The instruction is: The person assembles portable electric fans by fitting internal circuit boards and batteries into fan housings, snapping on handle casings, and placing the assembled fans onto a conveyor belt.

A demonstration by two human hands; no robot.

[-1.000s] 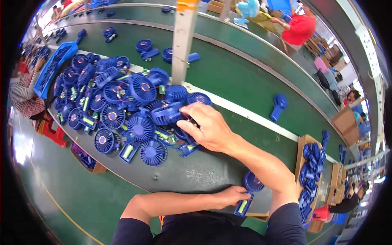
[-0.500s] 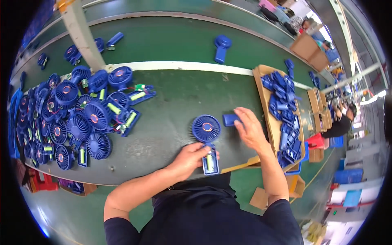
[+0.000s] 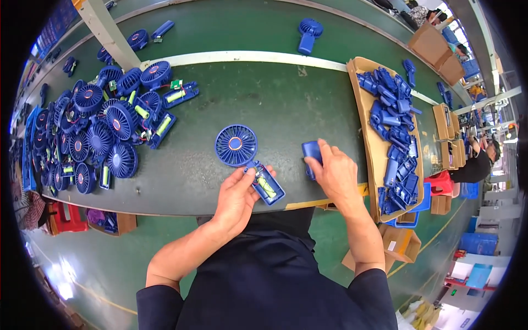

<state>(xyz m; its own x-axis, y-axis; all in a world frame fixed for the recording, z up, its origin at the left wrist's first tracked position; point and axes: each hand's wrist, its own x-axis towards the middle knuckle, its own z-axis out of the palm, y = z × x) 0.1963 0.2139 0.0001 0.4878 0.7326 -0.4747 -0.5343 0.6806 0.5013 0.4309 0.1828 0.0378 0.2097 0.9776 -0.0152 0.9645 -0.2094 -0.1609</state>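
My left hand is closed on a blue handheld fan, gripping it where the round caged head meets the handle. The handle is uncovered, so a yellow-green battery and thin wires show inside. In my right hand is a smooth blue handle cover, pinched between thumb and fingers a little to the right of the fan. The two parts are apart. To the left lies a big pile of blue fans, several with bare batteries and green circuit boards.
A cardboard tray full of blue plastic covers stands at the table's right. Beyond the white rail, a blue fan lies on the green belt. A metal post rises behind the pile. Another person sits far right.
The fan has moved left and tilted, its handle now pointing lower right. My right hand has closed around the cover and lifted or turned it upright. The view has shifted slightly.
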